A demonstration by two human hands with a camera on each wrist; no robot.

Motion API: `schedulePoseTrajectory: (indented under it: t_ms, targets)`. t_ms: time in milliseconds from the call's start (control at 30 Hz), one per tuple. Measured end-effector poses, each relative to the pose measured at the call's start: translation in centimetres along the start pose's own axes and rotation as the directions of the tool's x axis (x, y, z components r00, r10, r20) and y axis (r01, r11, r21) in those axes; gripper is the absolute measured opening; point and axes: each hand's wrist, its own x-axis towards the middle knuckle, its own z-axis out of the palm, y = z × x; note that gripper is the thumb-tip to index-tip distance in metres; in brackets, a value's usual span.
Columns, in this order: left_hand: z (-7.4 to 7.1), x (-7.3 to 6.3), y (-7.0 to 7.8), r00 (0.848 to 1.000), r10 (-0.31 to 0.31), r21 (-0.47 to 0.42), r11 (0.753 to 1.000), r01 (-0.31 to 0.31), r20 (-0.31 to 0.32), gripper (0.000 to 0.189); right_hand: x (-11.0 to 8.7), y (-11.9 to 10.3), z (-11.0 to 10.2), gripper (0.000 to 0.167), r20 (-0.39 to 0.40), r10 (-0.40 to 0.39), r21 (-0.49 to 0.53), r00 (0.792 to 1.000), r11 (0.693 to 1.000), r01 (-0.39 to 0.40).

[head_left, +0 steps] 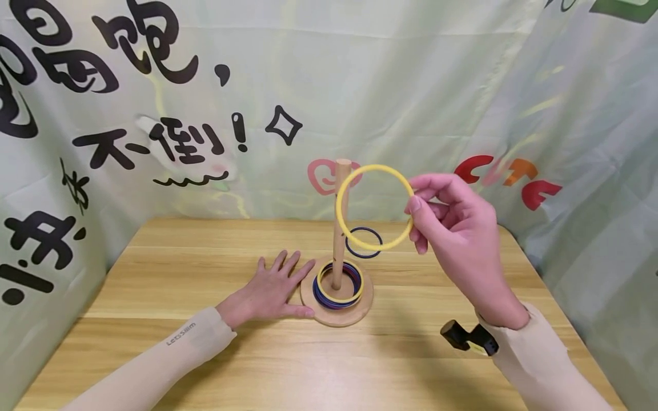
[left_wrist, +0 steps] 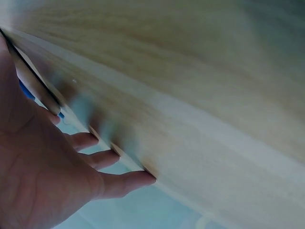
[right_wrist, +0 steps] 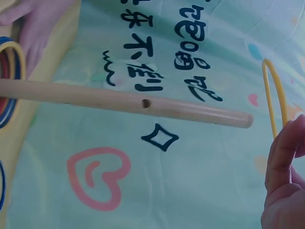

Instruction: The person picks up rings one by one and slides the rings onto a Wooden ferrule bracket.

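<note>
A yellow ring is pinched by its right edge between the thumb and fingers of my right hand. It is raised above the table and overlaps the upper part of a wooden post in the head view. From the right wrist, the same yellow ring appears beyond the post's tip, apart from it. Around the post's foot, several rings lie stacked on a round wooden base, with another yellow ring uppermost. My left hand rests with spread fingers against the base's left side.
Behind the base, a dark blue ring lies on the wooden table. A printed fabric curtain hangs along the table's far edge and sides. A black device is strapped at my right wrist.
</note>
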Motion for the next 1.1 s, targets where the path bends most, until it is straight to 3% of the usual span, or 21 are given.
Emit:
schedulePoseTrajectory:
  t_ms: [200,400,600,1100]
  targets:
    - [0.0,-0.1,0.0,1.000,0.002,-0.008,1.000,-0.002,-0.007,0.111,1.6,-0.2,1.3,0.020,-0.020,-0.007,0.035,1.000,0.999,0.008]
    - [0.1,-0.1,-0.1,1.000,0.000,-0.003,1.000,0.000,-0.007,0.112,2.7,0.5,2.0,0.019,-0.054,0.080,-0.022,0.995,0.996,-0.081]
    - [0.1,0.0,-0.1,1.000,0.003,-0.005,1.000,-0.003,-0.006,0.112,3.2,2.6,2.1,0.018,-0.042,0.169,-0.007,0.985,0.985,-0.170]
    - [0.0,-0.1,-0.1,1.000,0.003,-0.007,1.000,-0.003,-0.005,0.112,-0.7,8.6,3.3,0.019,0.036,0.360,-0.072,0.932,0.931,-0.357]
